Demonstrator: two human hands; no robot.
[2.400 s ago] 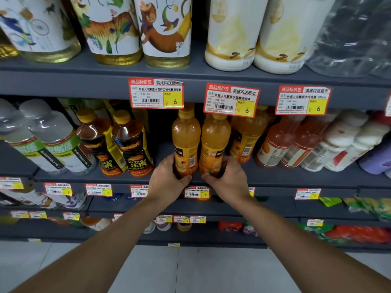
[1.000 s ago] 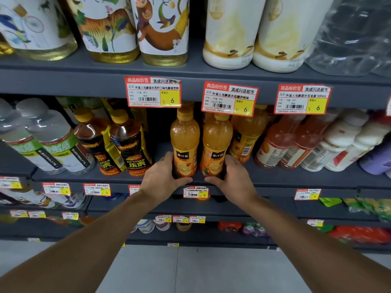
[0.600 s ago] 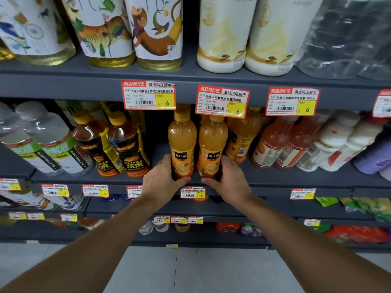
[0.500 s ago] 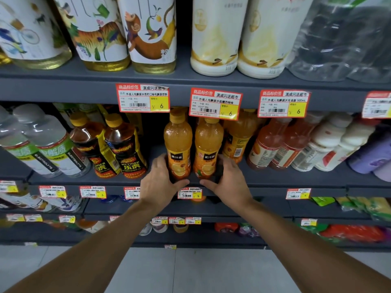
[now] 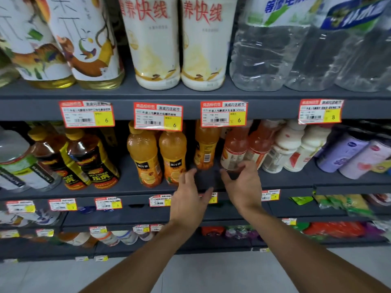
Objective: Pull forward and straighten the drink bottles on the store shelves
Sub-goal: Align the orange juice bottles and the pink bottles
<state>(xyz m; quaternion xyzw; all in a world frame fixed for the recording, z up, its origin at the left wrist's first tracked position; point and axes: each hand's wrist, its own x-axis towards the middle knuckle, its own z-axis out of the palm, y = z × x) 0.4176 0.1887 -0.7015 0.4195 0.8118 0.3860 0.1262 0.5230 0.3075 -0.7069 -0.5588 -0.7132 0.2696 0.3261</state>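
While both arms reach toward the middle shelf [image 5: 127, 188], I see two orange juice bottles standing upright and touching at its front edge. These are the front-left orange bottle [image 5: 143, 153] and the front-right orange bottle [image 5: 173, 151]. Their necks are partly hidden behind a price tag, and each has a black label patch facing out. Set further back, just to their right, the rear orange bottle [image 5: 206, 144] shows its barcode side.

My left hand [image 5: 188, 199] is spread with straight fingers and grips nothing, its fingertips just beside the foot of the front-right orange bottle. My right hand [image 5: 243, 187] is at the reddish bottle [image 5: 233, 151], thumb on one side and fingers on the other. It seems to curl loosely round the base, though blur softens the contact.

Writing I can read:
- "HI-TIGER" on the dark bottles [image 5: 93, 161] at left.
- Red characters "养快线" on the white bottles [image 5: 156, 39] above.
- Price tags [image 5: 158, 116] marked 6, 6, 6 and 8, one adding "500mL".
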